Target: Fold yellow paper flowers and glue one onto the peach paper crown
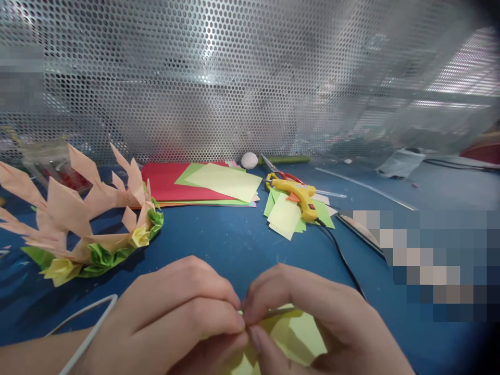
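Note:
My left hand (179,317) and my right hand (324,312) meet low in the middle of the view, fingertips pressed together. Between them is a light yellow sheet of paper (299,336), pinched at its upper edge; the part under my fingers is hidden. To the left stands a peach paper crown (72,208) with pointed pieces, trimmed with green paper leaves (105,260) and yellow paper flowers (62,270). A yellow glue gun (299,192) lies ahead on a small stack of green and yellow paper squares (285,213).
Red, green and yellow paper sheets (172,182) are piled at the back, near scissors (287,176) and a white ball (249,160). The glue gun's black cord (339,252) runs toward me on the right. A phone (361,233) lies beside a blurred-out area. Perforated metal (195,78) closes off the back.

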Demonstrator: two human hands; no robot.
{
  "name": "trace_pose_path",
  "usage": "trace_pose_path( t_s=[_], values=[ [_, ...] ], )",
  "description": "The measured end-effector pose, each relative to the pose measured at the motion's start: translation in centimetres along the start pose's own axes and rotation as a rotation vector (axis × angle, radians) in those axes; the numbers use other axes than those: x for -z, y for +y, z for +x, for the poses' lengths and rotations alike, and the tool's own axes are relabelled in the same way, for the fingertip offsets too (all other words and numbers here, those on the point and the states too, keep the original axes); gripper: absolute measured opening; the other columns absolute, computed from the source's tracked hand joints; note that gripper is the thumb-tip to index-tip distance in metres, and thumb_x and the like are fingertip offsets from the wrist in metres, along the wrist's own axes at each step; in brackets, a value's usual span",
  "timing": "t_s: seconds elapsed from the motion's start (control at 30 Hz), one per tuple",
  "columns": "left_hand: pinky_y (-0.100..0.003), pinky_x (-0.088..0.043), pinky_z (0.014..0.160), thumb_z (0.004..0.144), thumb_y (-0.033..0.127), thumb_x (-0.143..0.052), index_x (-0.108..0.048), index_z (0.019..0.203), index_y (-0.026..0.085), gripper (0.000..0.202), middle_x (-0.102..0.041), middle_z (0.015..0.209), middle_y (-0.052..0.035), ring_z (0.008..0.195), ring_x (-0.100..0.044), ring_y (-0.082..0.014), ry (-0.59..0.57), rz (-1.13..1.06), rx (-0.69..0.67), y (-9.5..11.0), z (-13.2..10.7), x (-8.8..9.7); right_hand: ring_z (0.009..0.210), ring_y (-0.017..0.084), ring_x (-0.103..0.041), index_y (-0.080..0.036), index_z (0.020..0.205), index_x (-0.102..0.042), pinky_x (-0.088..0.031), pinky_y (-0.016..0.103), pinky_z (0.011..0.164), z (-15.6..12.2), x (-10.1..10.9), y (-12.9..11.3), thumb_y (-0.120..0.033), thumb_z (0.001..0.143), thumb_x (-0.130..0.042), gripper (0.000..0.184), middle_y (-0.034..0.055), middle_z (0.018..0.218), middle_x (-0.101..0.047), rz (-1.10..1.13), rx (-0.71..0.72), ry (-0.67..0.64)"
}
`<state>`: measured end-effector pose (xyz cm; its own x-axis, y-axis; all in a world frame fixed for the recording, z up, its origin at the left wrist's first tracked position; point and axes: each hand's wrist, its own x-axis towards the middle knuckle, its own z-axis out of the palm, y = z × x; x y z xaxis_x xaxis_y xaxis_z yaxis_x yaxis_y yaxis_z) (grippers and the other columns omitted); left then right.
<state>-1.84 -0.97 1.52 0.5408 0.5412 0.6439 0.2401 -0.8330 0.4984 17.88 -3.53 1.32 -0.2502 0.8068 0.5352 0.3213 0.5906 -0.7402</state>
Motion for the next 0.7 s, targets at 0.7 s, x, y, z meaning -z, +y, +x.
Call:
trace_pose_path(
  t_s=[0.7],
  values=[
    [-0.017, -0.046, 0.071, 0.088, 0.019, -0.059, -0.060, 0.079, 0.027, 0.012, -0.066, 0.080, 0.0061, 0.072, -0.061, -0.0122, 0.083, 0.216, 0.121, -1.5, 2.4, 1.6, 0.064, 0.019, -0.065, -0.022, 0.062, -0.065, -0.053, 0.028, 0.057, 2.6, 3.1, 1.4, -0.022, 0.070, -0.056, 0.012, 0.0015, 0.066, -0.071, -0.137, -0.428, -0.188]
  ],
)
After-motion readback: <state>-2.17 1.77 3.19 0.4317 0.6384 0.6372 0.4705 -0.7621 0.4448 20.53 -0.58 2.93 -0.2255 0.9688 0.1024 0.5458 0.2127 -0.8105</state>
